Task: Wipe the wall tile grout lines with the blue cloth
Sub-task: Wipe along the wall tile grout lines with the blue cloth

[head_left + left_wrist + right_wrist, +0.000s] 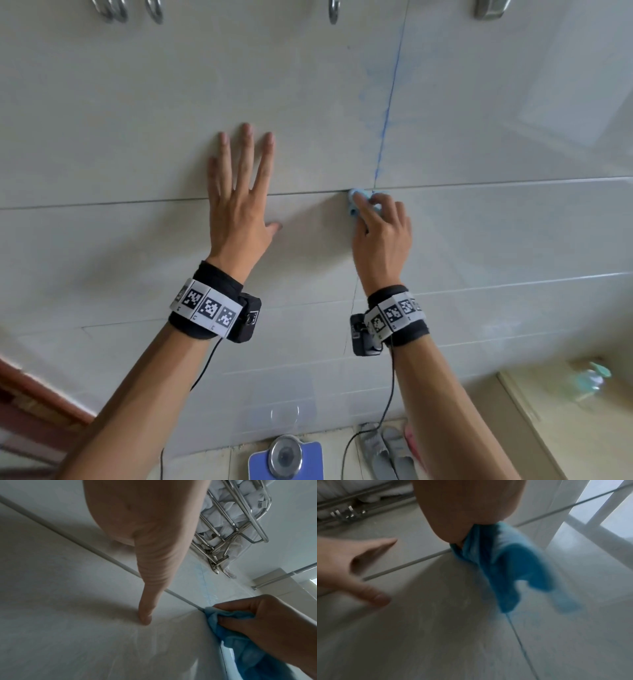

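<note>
Now, step: the person is rubbing the grout where two lines cross, and every place below is told from that crossing.
Right hand (382, 236): its fingers are curled round the blue cloth (228, 626) and pinch it, with one finger poking a bunched bit right onto the crossing.
Blue cloth: most of it sits just below the crossing, and the loose end hangs down from the hand along the lower up-and-down line.
Left hand (239, 198): it is spread out flat on the wall tile (137, 120) to the left of the crossing, with its fingers above the sideways grout line (102, 202) and its thumb below it. It holds nothing.
Blue grout line (386, 116): it goes straight up from the crossing and has blue marks in it, with faint blue smears on the tile beside it.
How to do it well: I think the fingertip should stay wrapped in cloth and stay right in the groove, not slide onto the flat tile. Short, firm rubs should work best. The flat hand can help the person stay steady.
What is left, I think: the blue line above the crossing looks like it needs wiping.
Hooks (118, 10): shiny metal ones hang far above the crossing.
Scale (286, 457): it sits on the floor far below the crossing, beside grey slippers (387, 452).
</note>
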Available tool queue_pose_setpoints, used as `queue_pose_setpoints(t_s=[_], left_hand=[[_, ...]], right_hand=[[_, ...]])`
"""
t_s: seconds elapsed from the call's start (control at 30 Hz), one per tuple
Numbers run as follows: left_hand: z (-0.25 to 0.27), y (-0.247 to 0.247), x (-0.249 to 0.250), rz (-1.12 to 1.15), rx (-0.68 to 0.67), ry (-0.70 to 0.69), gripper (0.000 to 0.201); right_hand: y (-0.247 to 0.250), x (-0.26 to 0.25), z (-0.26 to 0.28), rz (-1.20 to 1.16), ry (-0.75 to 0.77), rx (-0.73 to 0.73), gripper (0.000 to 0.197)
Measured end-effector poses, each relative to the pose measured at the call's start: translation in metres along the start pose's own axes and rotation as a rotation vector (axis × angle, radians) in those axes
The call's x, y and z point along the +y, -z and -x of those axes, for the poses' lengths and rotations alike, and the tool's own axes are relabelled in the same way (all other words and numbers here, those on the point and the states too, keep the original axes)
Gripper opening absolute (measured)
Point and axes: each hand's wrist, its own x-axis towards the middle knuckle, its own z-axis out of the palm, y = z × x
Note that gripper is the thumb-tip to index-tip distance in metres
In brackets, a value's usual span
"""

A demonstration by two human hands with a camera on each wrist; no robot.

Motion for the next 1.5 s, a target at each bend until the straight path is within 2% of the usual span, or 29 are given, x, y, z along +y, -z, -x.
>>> queue_pose_setpoints(t_s=[0.13,0.27,0.37,0.43,0.53,0.67,0.7,0.77,0.87,0.93,1.07,1.17,1.23,1.33,1.4,1.5], left_hand=[[0.0,-0.001,0.006,0.013,0.007,0.029,0.152],[0.001,0.002,0.01,0.042,0.001,0.04,0.151],[0.005,0.009,0.018,0.097,0.01,0.041,0.146],[0.01,0.012,0.03,0.233,-0.013,0.011,0.133],[0.027,0.01,0.061,0.575,-0.152,-0.026,0.099],[0.051,0.009,0.101,1.051,-0.508,0.235,0.072],[0.055,0.008,0.107,1.13,-0.572,0.265,0.062],[0.059,0.008,0.112,1.294,-0.606,0.335,0.036],[0.063,0.014,0.113,1.489,-0.563,0.488,0.022],[0.063,0.02,0.112,1.51,-0.515,0.538,0.015],[0.063,0.035,0.101,1.343,-0.331,0.452,0.003],[0.068,0.048,0.092,1.174,-0.241,0.349,0.004],[0.072,0.056,0.091,1.111,-0.206,0.337,0.004],[0.079,0.062,0.098,1.113,-0.196,0.424,0.004],[0.083,0.063,0.1,1.161,-0.18,0.52,0.009],[0.087,0.066,0.098,1.208,-0.194,0.62,0.015]], right_hand=[[-0.002,0.01,-0.003,-0.033,-0.199,0.083,0.035],[0.009,0.009,-0.004,-0.204,-0.266,-0.044,0.034],[0.036,0.017,-0.022,-0.345,-0.389,-0.171,0.028],[0.058,0.016,-0.035,-0.477,-0.5,-0.215,0.019],[0.093,0.006,-0.051,-0.727,-0.61,-0.284,0.013],[0.122,0.0,-0.06,-0.951,-0.543,-0.378,0.023],[0.125,-0.001,-0.06,-0.998,-0.536,-0.392,0.024],[0.129,0.0,-0.056,-1.074,-0.53,-0.413,0.028],[0.132,0.002,-0.05,-1.123,-0.531,-0.439,0.039],[0.134,0.001,-0.043,-1.148,-0.556,-0.437,0.046],[0.136,-0.001,-0.027,-1.086,-0.611,-0.35,0.051],[0.137,-0.005,-0.011,-0.944,-0.527,-0.279,0.045],[0.139,-0.011,0.003,-0.85,-0.445,-0.243,0.044],[0.138,-0.019,0.026,-0.791,-0.296,-0.262,0.041],[0.136,-0.023,0.039,-0.751,-0.172,-0.346,0.042],[0.135,-0.029,0.051,-0.669,-0.09,-0.493,0.064]])
